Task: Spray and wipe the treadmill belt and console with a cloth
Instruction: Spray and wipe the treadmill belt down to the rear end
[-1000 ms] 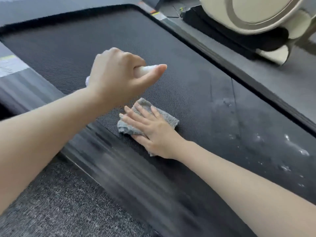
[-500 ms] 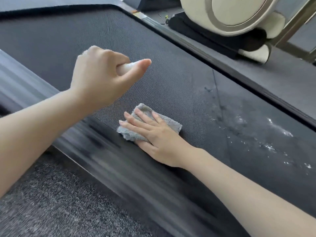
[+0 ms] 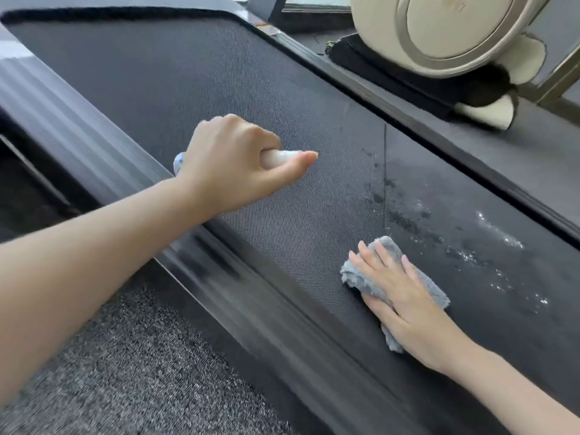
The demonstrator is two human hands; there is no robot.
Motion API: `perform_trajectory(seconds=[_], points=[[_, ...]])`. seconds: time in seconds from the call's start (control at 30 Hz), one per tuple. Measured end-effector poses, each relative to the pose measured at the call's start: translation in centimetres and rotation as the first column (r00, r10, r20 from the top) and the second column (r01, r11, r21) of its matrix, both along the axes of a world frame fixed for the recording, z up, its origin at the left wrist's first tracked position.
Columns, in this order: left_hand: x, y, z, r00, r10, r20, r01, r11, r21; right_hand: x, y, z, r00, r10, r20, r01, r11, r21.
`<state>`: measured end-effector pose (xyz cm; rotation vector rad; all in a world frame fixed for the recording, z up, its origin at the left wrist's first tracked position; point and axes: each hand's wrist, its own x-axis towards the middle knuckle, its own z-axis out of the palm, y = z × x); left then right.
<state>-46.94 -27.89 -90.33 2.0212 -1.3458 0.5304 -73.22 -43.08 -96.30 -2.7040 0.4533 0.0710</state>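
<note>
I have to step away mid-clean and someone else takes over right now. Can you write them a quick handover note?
Left hand: grips the small white spray bottle above the treadmill belt, thumb laid along it.
Right hand: flat, fingers straight, pressing the grey cloth onto the belt.
Done: the belt has been sprayed; droplets lie on it at the picture's right, past the cloth.
Left: wipe up those droplets and the rest of the belt. The console is out of view, so its state cannot be told.

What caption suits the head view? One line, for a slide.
Right hand presses a grey cloth on the wet treadmill belt; left hand grips a small spray bottle.
</note>
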Motion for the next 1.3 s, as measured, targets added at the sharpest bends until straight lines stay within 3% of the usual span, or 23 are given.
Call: perform_trajectory(seconds=[0.2,0.63,0.87,1.3], points=[[-2.6,0.1,-1.9,0.998,0.013,0.062,-0.018,0.997,0.082,-1.3,0.0,-0.6,0.999,0.004,0.054,-0.005,1.000,0.013],[-1.3,-4.0,-1.2,0.988,0.107,0.115,-0.111,0.993,0.029,-1.9,0.1,-0.7,0.998,-0.027,0.061,0.027,1.000,-0.007],[-1.1,-7.9,-2.4,0.994,0.071,0.083,-0.063,0.993,-0.097,-1.2,0.0,-0.7,0.997,-0.038,0.072,0.041,0.998,-0.043],[-0.6,-14.6,-1.6,0.997,0.078,0.016,-0.078,0.997,-0.026,0.6,-1.7,-0.3,0.998,-0.036,0.042,0.038,0.999,-0.038]])
